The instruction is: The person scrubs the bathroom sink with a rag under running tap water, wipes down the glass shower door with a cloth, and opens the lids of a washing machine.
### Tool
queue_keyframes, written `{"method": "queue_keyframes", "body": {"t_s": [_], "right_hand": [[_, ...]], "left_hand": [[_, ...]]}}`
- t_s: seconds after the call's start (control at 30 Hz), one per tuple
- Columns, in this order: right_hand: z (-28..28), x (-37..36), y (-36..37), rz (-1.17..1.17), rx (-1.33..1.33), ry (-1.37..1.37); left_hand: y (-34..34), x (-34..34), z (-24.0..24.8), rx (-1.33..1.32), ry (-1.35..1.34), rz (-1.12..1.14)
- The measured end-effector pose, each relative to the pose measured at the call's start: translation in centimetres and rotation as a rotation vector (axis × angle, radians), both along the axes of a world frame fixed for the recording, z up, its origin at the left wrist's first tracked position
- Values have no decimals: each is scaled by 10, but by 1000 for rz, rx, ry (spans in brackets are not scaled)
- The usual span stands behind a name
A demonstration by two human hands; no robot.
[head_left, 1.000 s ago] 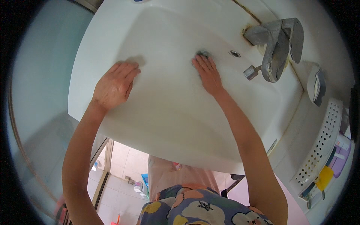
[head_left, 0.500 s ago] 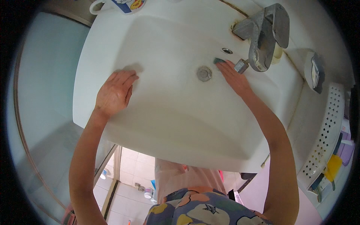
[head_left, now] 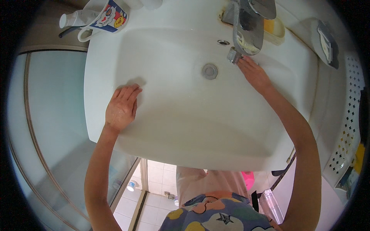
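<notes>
Sink (head_left: 173, 127) lies beneath the left grip (head_left: 122, 106) and right grip (head_left: 253, 74).

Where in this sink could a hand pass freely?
Bare basin lies between the left hand and the drain, and between the drain and the front rim. Crowded: around the faucet and right hand, and at the mug on the far-left rim.

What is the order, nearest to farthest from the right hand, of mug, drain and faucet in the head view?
1. Faucet: partly overlapping the right hand.
2. Drain: left of that hand, in the basin.
3. Mug: at the picture's upper left.
</notes>
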State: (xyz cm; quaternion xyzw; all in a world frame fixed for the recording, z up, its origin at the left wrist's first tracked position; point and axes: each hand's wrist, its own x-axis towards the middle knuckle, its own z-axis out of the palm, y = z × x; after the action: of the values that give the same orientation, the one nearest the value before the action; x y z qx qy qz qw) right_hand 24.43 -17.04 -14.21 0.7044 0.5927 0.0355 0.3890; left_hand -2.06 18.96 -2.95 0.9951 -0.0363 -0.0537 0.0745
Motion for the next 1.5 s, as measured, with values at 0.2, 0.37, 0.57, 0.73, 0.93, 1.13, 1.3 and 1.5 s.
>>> {"method": "queue_keyframes", "body": {"t_s": [0.2, 0.37, 0.57, 0.73, 0.93, 1.13, 1.3, 1.5], "right_hand": [[-94, -4, 91, -336, 737, 860], [-57, -52, 173, 76, 814, 401], [-62, -45, 94, -390, 744, 768], [-80, -29, 49, -433, 705, 513], [-97, -49, 133, -535, 1109, 660], [-83, -86, 245, -516, 1526, 972], [-77, -144, 173, -159, 1186, 1244], [-71, -78, 149, 166, 765, 888]], "left_hand": [[-4, 13, 2, 27, 77, -7], [-2, 0, 0, 96, 162, -1], [-18, 22, -71, 228, 252, -62], [-34, 72, -136, 270, 233, -98], [-47, 98, -168, 112, -7, -191], [-8, 55, -132, 60, 195, -802], [15, 15, -60, 309, 411, -561], [-15, 26, -78, 296, 304, -422]]}}
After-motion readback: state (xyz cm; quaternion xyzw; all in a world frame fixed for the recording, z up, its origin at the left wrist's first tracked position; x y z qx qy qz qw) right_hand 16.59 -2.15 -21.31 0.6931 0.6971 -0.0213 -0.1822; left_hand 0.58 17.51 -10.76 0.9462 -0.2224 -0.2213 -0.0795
